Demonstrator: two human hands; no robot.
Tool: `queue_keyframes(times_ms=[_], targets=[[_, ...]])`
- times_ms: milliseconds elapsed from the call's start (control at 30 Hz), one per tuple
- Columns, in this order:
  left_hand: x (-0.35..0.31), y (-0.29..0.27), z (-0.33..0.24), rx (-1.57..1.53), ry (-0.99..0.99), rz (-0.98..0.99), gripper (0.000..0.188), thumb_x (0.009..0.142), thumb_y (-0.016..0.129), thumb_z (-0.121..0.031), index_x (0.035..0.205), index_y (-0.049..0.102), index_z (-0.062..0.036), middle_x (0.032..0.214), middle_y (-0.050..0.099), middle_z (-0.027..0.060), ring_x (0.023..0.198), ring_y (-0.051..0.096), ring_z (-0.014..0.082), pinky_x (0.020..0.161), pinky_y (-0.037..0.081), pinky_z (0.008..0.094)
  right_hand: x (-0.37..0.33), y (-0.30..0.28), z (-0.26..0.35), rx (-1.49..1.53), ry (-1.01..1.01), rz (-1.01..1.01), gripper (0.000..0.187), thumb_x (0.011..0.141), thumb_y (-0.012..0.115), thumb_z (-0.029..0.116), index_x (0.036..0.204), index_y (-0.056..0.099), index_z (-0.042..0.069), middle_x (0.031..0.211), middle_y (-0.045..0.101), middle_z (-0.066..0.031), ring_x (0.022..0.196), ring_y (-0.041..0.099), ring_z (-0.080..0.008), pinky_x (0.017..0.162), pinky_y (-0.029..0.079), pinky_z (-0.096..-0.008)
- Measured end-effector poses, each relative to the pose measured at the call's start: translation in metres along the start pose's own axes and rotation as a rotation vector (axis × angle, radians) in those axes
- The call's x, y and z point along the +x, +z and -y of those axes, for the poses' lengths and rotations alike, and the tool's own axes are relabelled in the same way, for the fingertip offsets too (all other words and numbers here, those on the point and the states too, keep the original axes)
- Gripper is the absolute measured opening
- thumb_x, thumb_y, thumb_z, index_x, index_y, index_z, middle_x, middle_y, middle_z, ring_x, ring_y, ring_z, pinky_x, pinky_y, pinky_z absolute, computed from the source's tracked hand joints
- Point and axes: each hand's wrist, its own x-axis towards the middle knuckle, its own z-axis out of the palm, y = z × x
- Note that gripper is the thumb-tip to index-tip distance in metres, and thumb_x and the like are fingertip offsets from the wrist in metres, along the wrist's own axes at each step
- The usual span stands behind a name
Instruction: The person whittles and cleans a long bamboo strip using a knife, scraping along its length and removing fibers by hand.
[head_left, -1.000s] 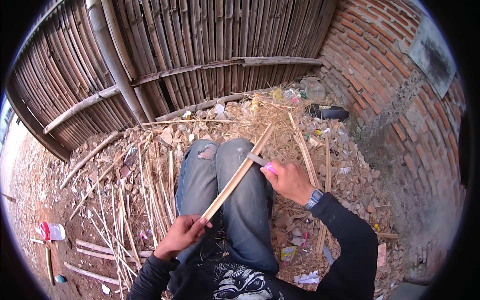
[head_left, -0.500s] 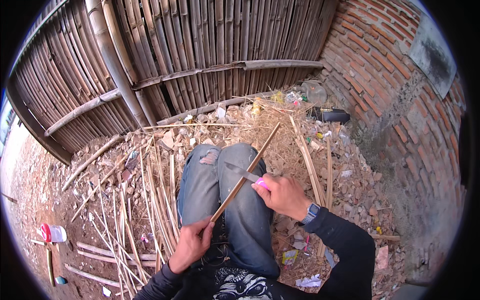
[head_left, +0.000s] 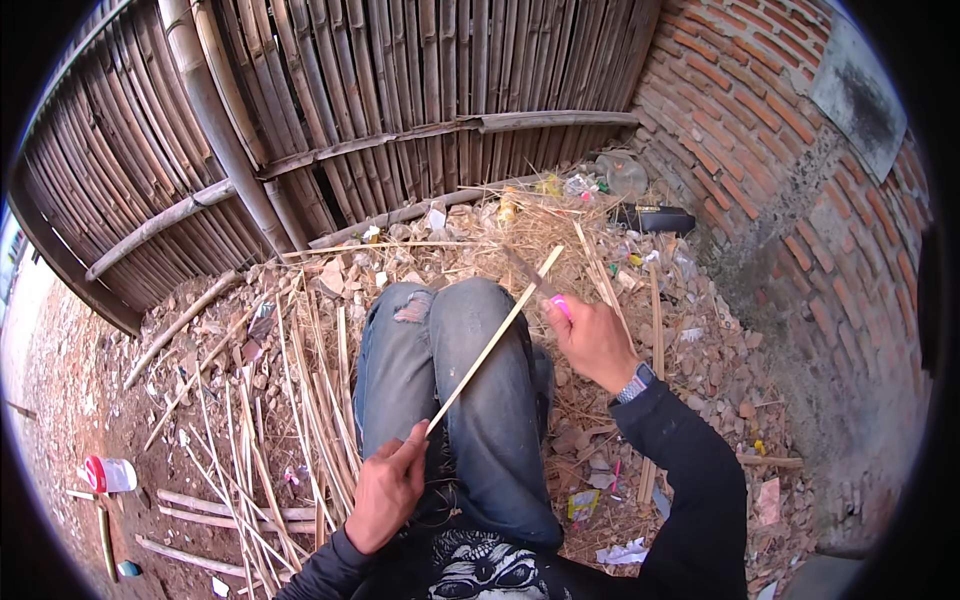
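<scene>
My left hand (head_left: 388, 490) grips the near end of a thin bamboo strip (head_left: 483, 356), which slants up and to the right across my jeans. A knife with a pink handle (head_left: 562, 305) is closed in my right hand (head_left: 597, 340). Its blade (head_left: 525, 268), a little blurred, lies across the strip close to the far end. The strip's pale, light side faces up. A watch sits on my right wrist.
Bamboo strips (head_left: 312, 400) lie in a pile to my left, and more rest on the rubble at right. A bamboo fence (head_left: 400, 80) stands ahead, a brick wall (head_left: 740, 130) at right. A clear tub with a red lid (head_left: 108, 474) is on the ground at far left.
My right hand and the knife have moved up and right along the strip toward its far end. The strip has turned from its brown side to its pale side.
</scene>
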Motion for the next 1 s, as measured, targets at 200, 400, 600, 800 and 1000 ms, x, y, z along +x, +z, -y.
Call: queue_keyframes(times_ms=[200, 400, 600, 800, 1000], targets=[[0.000, 0.002, 0.008, 0.015, 0.024, -0.013, 0.034, 0.096, 0.067, -0.002, 0.129, 0.070, -0.0001, 0.075, 0.060, 0.0215, 0.065, 0.061, 0.0412, 0.062, 0.048, 0.0492, -0.041, 0.025, 0.029, -0.013, -0.280, 0.183, 0.042, 0.106, 0.058, 0.046, 0.096, 0.066, 0.006, 0.063, 0.064, -0.0225, 0.063, 0.068, -0.0456, 0.058, 0.053, -0.0562], [0.005, 0.000, -0.005, 0.023, 0.028, 0.031, 0.032, 0.096, 0.067, -0.002, 0.127, 0.070, 0.0006, 0.076, 0.061, 0.0225, 0.066, 0.062, 0.0413, 0.063, 0.048, 0.0491, -0.001, -0.012, -0.008, 0.093, 0.010, 0.027, 0.042, 0.109, 0.055, 0.041, 0.094, 0.067, 0.003, 0.064, 0.064, -0.0225, 0.061, 0.067, -0.0434, 0.054, 0.050, -0.0544], [-0.001, -0.006, 0.010, -0.006, -0.017, -0.007, 0.028, 0.097, 0.067, -0.003, 0.125, 0.070, 0.0032, 0.076, 0.063, 0.0244, 0.067, 0.064, 0.0426, 0.064, 0.050, 0.0473, -0.018, 0.029, 0.008, 0.065, -0.204, 0.059, 0.043, 0.107, 0.057, 0.044, 0.091, 0.068, 0.006, 0.061, 0.062, -0.0214, 0.059, 0.066, -0.0438, 0.055, 0.051, -0.0548], [0.009, -0.002, 0.012, -0.098, -0.016, 0.038, 0.023, 0.099, 0.066, -0.004, 0.118, 0.072, 0.0066, 0.079, 0.069, 0.0277, 0.066, 0.071, 0.0350, 0.062, 0.052, 0.0400, 0.021, -0.013, -0.098, 0.003, 0.059, -0.335, 0.050, 0.106, 0.061, 0.044, 0.080, 0.063, 0.001, 0.059, 0.058, -0.0210, 0.055, 0.062, -0.0384, 0.055, 0.046, -0.0492], [0.005, -0.004, 0.024, -0.132, -0.117, 0.053, 0.021, 0.100, 0.066, -0.006, 0.116, 0.073, 0.0055, 0.071, 0.066, 0.0216, 0.058, 0.065, 0.0241, 0.058, 0.050, 0.0368, 0.026, 0.010, -0.007, 0.322, 0.074, -0.262, 0.064, 0.088, 0.083, 0.055, 0.069, 0.050, 0.002, 0.055, 0.041, -0.0088, 0.052, 0.041, -0.0205, 0.051, 0.036, -0.0409]])
